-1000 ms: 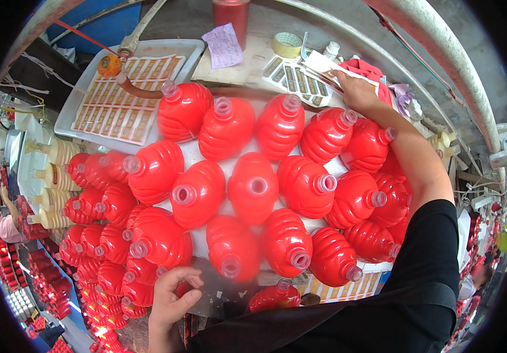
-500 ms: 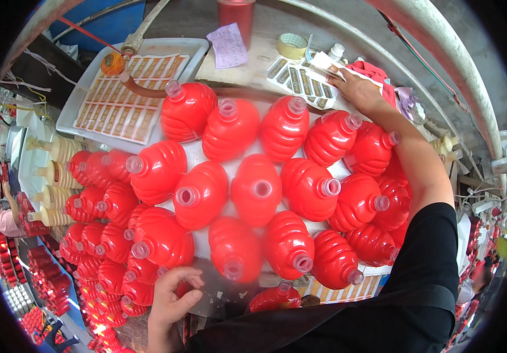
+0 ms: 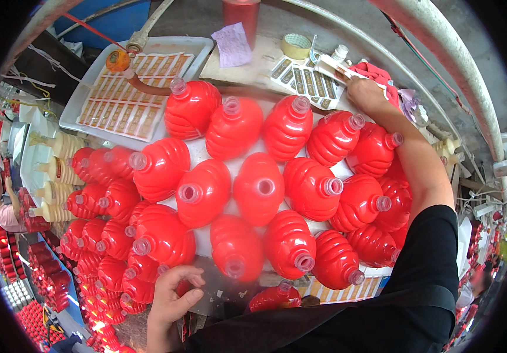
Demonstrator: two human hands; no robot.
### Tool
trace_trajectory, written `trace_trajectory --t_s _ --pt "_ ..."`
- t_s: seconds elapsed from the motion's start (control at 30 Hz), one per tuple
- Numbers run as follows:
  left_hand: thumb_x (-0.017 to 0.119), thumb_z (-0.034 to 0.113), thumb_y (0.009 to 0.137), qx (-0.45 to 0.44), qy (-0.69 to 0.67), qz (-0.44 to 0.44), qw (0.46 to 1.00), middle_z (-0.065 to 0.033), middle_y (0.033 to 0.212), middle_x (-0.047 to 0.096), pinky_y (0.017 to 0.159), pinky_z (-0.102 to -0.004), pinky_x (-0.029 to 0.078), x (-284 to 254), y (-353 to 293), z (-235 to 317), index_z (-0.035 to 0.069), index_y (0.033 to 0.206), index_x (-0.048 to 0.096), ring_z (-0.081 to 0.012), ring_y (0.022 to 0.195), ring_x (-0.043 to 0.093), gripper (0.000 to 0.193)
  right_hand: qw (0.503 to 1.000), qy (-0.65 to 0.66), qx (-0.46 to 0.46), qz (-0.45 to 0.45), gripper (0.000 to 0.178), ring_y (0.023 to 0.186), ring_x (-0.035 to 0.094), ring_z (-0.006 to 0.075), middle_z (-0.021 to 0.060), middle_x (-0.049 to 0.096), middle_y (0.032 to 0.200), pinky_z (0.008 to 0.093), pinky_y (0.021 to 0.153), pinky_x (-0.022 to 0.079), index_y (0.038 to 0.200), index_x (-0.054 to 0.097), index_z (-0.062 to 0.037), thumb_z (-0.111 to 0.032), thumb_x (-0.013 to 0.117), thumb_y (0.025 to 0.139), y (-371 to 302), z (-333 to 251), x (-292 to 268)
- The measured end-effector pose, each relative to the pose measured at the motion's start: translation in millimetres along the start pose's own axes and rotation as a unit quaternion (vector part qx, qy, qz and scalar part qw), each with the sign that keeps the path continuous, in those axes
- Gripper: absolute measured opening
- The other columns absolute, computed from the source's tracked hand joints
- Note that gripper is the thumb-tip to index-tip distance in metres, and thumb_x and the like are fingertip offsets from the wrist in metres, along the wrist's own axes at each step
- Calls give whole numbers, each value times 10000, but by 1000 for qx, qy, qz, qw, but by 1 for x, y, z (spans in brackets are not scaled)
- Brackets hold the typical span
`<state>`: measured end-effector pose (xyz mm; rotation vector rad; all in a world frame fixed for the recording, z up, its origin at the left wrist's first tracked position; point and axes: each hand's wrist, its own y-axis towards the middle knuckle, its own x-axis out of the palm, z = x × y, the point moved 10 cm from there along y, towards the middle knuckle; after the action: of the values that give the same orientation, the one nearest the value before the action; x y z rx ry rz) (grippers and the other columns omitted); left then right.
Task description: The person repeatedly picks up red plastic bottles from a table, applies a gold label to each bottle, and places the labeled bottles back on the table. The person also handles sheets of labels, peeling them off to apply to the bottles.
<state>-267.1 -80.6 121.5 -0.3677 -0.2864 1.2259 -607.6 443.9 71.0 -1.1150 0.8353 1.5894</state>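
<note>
My right hand [image 3: 366, 93] reaches to the far right of the bench, its fingers closed on the edge of white paper sheets [image 3: 331, 68]. Directly beside these lies a sheet of dark, gold-edged labels [image 3: 304, 81]. My left hand [image 3: 174, 294] hovers at the near left, empty, its fingers loosely curved and the thumb apart. Just beyond it stands a red plastic bottle [image 3: 235, 250], uncapped, one of several rounded, ribbed bottles crowding the white surface between my arms. Another bottle [image 3: 192, 110] stands at the back left with its clear neck upward.
A white tray [image 3: 203, 50] with gold label sheets sits at the far left. A tape roll [image 3: 296, 45], a small white bottle [image 3: 340, 53] and a red container [image 3: 243, 17] stand at the back. Cream bottles [image 3: 59, 170] line the left; a metal pipe [image 3: 441, 50] crosses the right.
My right hand has drawn slightly right and its fingers have closed more on the paper edge, tilting the white sheets. The left hand stays put. The whole view has shifted slightly.
</note>
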Motion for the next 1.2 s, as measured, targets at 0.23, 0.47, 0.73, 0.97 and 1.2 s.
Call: trace_trajectory --t_s 0.23,0.47,0.73,0.97,1.2 --pt "804 172 852 20 5 1 1000 -86 1008 712 902 -325 516 0 -5 6 -14 1213 685 -175 973 665 423 996 35 80 24 247 819 730 398 221 732 861 503 752 586 1050 741 -8 -183 665 893 2 36 -32" --pt "798 193 850 50 21 -3 998 -89 983 714 864 -326 531 3 -16 15 -14 1207 688 -182 935 672 427 990 53 123 -39 268 954 724 392 235 742 965 475 864 569 882 785 -15 -281 759 860 -6 50 -49" --pt "800 186 851 68 6 -15 998 -78 992 707 854 -309 530 10 -38 23 -12 1213 683 -156 938 660 429 989 71 115 57 342 853 705 432 232 726 867 504 790 562 841 764 -43 -381 755 894 -24 36 -99" --pt "793 175 860 89 3 -10 996 -84 991 703 842 -309 533 6 -58 21 -16 1207 680 -161 930 662 412 994 -1 93 64 137 901 741 366 204 745 931 459 774 593 896 756 -29 -143 685 869 -34 26 -112" --pt "793 162 835 137 -1 -40 990 -97 982 705 837 -322 533 17 -67 49 -25 1182 677 -183 918 670 411 961 -14 -168 217 134 843 721 314 136 709 1020 411 707 589 988 689 -36 -73 618 880 -97 -81 -230"
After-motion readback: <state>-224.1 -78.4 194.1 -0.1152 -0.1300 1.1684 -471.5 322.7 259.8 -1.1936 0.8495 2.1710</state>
